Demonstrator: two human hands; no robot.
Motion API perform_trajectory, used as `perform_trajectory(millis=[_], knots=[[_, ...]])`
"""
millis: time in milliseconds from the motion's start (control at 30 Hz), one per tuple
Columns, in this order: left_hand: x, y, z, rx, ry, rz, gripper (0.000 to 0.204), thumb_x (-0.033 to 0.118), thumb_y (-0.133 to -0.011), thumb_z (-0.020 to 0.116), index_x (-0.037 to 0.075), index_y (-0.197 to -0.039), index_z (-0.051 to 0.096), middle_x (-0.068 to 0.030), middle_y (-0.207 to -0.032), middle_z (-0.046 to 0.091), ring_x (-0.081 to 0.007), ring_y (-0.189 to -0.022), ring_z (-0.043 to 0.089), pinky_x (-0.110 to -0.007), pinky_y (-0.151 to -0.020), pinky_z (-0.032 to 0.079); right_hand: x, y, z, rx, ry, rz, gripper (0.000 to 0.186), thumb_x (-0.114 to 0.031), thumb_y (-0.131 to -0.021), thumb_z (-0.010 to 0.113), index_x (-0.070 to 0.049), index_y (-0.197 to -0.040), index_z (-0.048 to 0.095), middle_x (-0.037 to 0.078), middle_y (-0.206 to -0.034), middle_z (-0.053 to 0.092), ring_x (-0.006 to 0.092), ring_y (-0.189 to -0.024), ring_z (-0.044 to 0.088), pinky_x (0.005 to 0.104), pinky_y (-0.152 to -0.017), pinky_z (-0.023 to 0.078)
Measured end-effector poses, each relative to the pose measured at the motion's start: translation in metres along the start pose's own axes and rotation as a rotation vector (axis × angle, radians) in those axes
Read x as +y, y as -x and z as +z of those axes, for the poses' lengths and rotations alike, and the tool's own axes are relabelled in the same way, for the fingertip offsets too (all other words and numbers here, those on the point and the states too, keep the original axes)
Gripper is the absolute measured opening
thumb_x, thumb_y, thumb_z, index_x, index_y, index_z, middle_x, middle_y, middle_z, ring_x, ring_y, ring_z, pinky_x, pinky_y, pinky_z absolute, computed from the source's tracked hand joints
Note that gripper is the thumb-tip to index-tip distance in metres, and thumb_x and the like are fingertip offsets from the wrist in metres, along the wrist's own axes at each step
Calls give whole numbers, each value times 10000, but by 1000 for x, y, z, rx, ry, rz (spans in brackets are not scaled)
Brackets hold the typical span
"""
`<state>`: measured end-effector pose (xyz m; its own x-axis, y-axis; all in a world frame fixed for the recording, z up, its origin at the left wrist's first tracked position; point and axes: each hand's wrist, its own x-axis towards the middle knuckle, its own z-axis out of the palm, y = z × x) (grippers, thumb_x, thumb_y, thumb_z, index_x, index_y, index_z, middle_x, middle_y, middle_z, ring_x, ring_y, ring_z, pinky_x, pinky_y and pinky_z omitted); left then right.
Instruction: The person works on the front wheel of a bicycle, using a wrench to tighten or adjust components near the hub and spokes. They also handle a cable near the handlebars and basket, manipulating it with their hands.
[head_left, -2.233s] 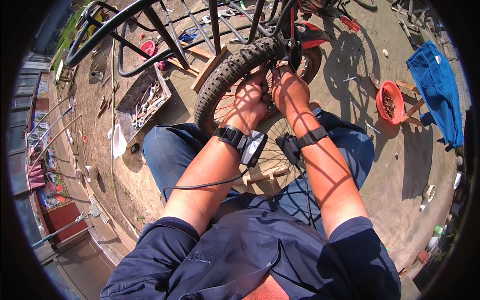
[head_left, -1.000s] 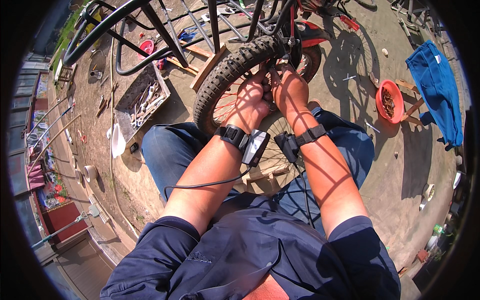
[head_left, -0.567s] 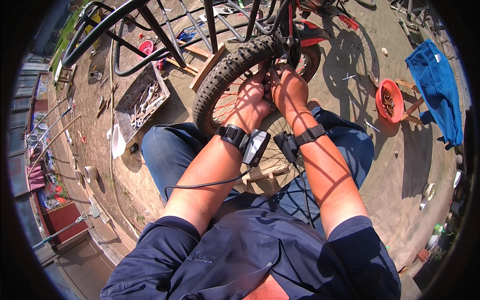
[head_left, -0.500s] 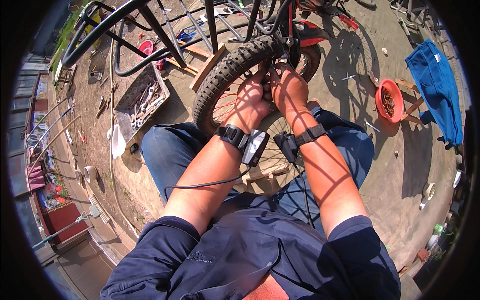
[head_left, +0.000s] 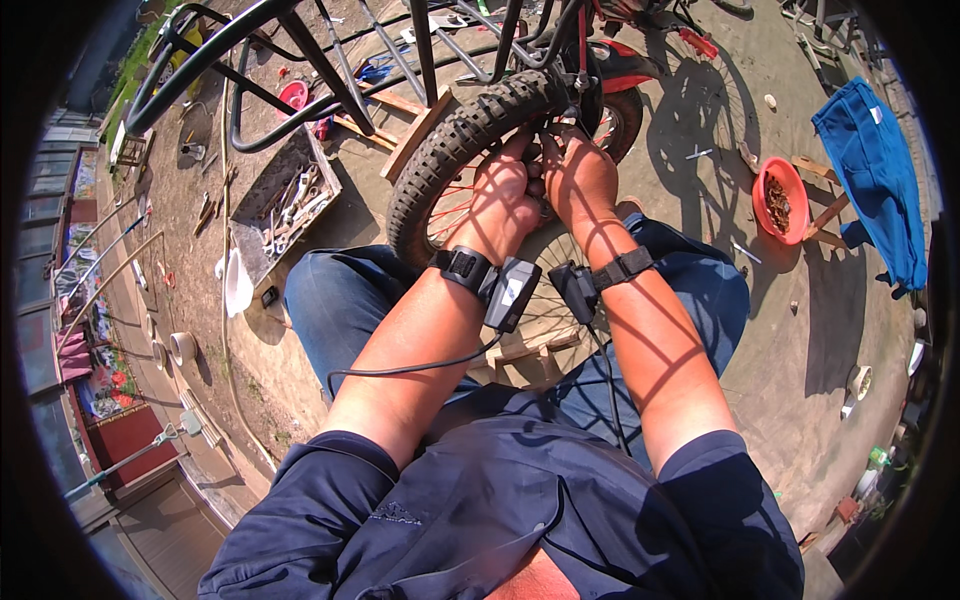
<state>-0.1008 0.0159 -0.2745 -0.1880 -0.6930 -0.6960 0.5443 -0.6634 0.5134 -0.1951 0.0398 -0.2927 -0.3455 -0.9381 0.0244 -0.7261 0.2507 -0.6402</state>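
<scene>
A knobby-tyred wheel (head_left: 413,178) with red spokes stands upright between my bent knees, below a black metal tube rack (head_left: 322,58). My left hand (head_left: 503,192) reaches among the spokes beside the hub, its fingers curled inward. Close against it, my right hand (head_left: 583,182) is closed at the other side of the hub, fingertips pinched near the lower end of the fork. What the fingers of either hand hold is hidden behind the hands. A red and black fender (head_left: 622,68) rises just beyond my right hand. Both wrists carry straps with small black devices.
To the left lies a metal tray (head_left: 322,205) of tools, near a white scoop-like piece (head_left: 238,285). A wooden block (head_left: 415,135) stands by the tyre. At right are a red bowl (head_left: 765,225) of small brown parts and a stool draped with blue cloth (head_left: 880,180).
Almost nothing differs. Both hands stay at the hub, with only a very slight shift of the fingers.
</scene>
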Motion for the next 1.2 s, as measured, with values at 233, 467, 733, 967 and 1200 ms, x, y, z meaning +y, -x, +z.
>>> perform_trajectory(millis=[233,467,733,967,1200], knots=[[2,7,1,-43,-14,10,179,201,-996,507,101,-920,635,32,-737,571,-50,-563,428,-198,-454,317,0,1,1,2,2,0,293,-341,-941,550,-92,-974,699,157,-890,701,371,-817,665,428,-725,524],[3,9,8,7,21,-38,172,205,-984,531,104,-896,639,42,-665,548,-57,-514,420,-206,-433,314,-1,3,-1,64,-116,-7,245,-294,-910,600,-80,-996,683,160,-878,703,364,-824,673,420,-733,526],[-10,-36,-46,-257,-428,242,251,300,-997,506,146,-1137,647,-1,-724,551,-120,-574,443,-259,-517,408,-7,3,-2,89,-89,6,233,-263,-899,628,-67,-1018,668,157,-883,706,362,-819,675,417,-731,527],[0,-11,-13,-50,-102,-87,286,427,-943,591,150,-950,661,14,-632,511,-124,-543,412,-274,-495,357,-16,5,-12,37,-120,61,242,-273,-888,647,-63,-1005,661,158,-867,699,365,-811,672,416,-721,527],[-5,-25,-25,-119,-93,-66,295,432,-938,600,144,-923,660,10,-624,509,-123,-523,393,-284,-481,326,-3,2,1,102,-101,-52,221,-247,-878,639,-54,-986,654,172,-873,692,371,-792,664,420,-712,520]])
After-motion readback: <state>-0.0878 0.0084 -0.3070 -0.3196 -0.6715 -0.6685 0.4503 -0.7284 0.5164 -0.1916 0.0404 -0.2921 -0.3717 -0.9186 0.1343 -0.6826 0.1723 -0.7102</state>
